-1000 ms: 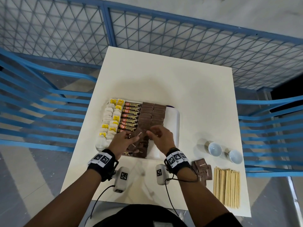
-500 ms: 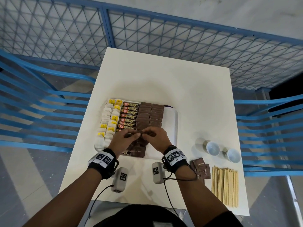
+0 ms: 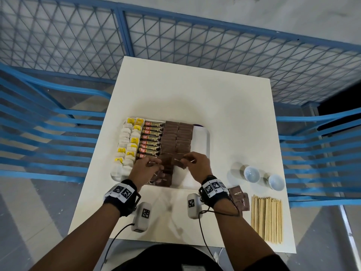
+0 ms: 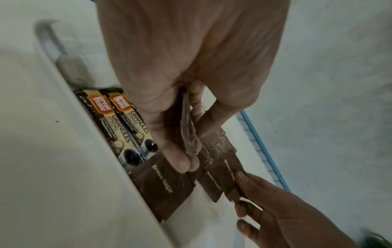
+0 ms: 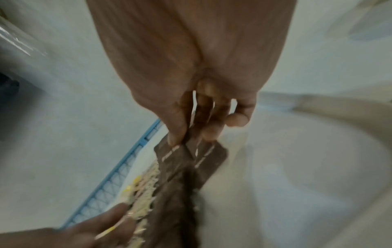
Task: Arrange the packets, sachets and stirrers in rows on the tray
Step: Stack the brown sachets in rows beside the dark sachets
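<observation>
A white tray (image 3: 202,141) holds rows of tea bags (image 3: 129,145), coffee granule sticks (image 3: 153,137) and brown sugar sachets (image 3: 176,136). Both hands work over its near end. My left hand (image 3: 146,169) pinches a thin stack of brown sugar sachets (image 4: 188,134) between thumb and fingers. My right hand (image 3: 197,165) pinches two brown sugar sachets (image 5: 191,156) by their ends. Loose brown sachets (image 3: 162,178) lie on the tray below the hands.
On the white table (image 3: 195,94), right of the tray, stand two small white cups (image 3: 252,174). A pile of brown sachets (image 3: 240,198) and a bundle of wooden stirrers (image 3: 266,218) lie near the front right. Blue mesh fencing surrounds the table.
The hands met over the near sachets half a second ago and have now drawn apart, the right hand carrying sachets to the right.
</observation>
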Demonstrator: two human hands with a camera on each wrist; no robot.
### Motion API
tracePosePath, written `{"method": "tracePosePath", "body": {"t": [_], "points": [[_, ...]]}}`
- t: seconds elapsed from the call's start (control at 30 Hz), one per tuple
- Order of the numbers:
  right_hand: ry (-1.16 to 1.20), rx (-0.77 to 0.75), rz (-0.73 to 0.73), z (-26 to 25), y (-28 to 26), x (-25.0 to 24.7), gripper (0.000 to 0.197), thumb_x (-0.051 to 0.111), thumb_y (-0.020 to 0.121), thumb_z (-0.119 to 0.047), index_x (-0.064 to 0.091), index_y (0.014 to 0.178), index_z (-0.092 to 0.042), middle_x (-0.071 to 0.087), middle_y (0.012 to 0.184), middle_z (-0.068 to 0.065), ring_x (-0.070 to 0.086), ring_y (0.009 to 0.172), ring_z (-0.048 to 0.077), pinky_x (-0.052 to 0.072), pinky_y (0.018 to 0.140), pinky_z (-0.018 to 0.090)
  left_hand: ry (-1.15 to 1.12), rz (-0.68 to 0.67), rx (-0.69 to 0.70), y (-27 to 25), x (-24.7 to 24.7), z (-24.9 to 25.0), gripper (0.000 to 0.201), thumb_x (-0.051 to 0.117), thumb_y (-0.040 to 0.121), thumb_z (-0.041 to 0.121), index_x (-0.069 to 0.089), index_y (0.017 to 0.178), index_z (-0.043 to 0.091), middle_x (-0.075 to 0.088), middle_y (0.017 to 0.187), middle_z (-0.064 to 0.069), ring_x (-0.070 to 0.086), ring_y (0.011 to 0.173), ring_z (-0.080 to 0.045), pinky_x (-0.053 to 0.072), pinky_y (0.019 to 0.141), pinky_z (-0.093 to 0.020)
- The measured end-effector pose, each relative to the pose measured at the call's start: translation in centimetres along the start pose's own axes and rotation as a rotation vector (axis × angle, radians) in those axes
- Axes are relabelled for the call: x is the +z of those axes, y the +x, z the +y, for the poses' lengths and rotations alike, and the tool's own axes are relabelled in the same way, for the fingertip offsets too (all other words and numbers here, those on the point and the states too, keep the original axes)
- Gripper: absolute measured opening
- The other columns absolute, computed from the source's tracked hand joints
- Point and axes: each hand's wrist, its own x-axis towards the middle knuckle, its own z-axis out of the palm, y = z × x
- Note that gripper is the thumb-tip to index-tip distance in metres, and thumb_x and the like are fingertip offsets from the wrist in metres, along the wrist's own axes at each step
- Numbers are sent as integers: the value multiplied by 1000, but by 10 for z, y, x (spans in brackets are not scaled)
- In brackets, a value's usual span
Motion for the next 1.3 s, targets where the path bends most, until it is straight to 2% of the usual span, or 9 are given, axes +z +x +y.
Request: {"method": "tracePosePath", "body": {"t": [0.17,0.23,0.3,0.57,0.73,1.0,1.13,1.2,1.3], "points": [[-56,87,64,16,0,-6,11,74,87,-22,76,98,-17,73,87,-5,61,78,9,35,63,-5,-62,-42,-52,-2,-5,-6,35,51,91,-20,53,119,2,72,101,-25,75,88,-41,59,87,-56],[-67,105,48,17,0,-2,11,75,86,-22,76,97,-18,72,84,-6,63,79,9,41,68,-1,-68,-64,-57,-3,-8,-10,35,52,92,-20,52,124,-4,71,105,-28,73,97,-43,56,93,-58],[-64,109,47,15,1,3,8,77,85,-21,75,92,-20,72,83,-5,65,79,11,51,78,15,-84,-89,-54,-5,-11,-11,29,54,93,-19,56,119,-7,70,107,-29,71,101,-45,54,95,-60],[0,150,169,11,3,17,24,84,77,-22,64,89,-21,67,75,-5,66,74,12,54,70,22,-102,-41,-32,-8,-18,-6,12,58,96,-8,63,107,-4,71,101,-29,75,83,-42,62,78,-52],[35,163,191,14,0,17,27,84,77,-22,63,93,-20,66,75,-5,64,74,9,44,65,11,-64,-26,-38,-4,-19,-5,25,50,94,-15,65,109,-2,70,107,-31,74,89,-43,60,85,-55],[57,168,202,12,0,16,26,83,77,-20,63,93,-21,68,78,-3,63,76,12,39,60,2,-100,-49,-38,-8,-19,-7,23,56,97,-10,57,120,-5,71,110,-28,74,93,-41,62,79,-50],[73,182,236,12,0,16,23,81,79,-22,63,93,-21,68,78,-3,66,78,15,55,76,25,-142,-45,-41,-9,-18,-6,21,56,99,-6,56,120,-6,72,107,-27,75,90,-40,64,74,-46],[60,159,266,8,-2,15,21,79,81,-27,63,94,-23,67,80,-7,65,78,14,55,75,29,-167,-49,-44,-10,-17,-5,20,55,100,-3,56,119,-6,73,106,-27,75,90,-41,64,74,-46],[54,37,178,-5,-9,17,16,77,85,-32,65,95,-25,69,85,-12,64,78,4,49,70,13,-187,-46,-44,-11,-12,-3,16,55,101,-2,55,116,-6,73,106,-28,75,89,-42,64,74,-48]]}}
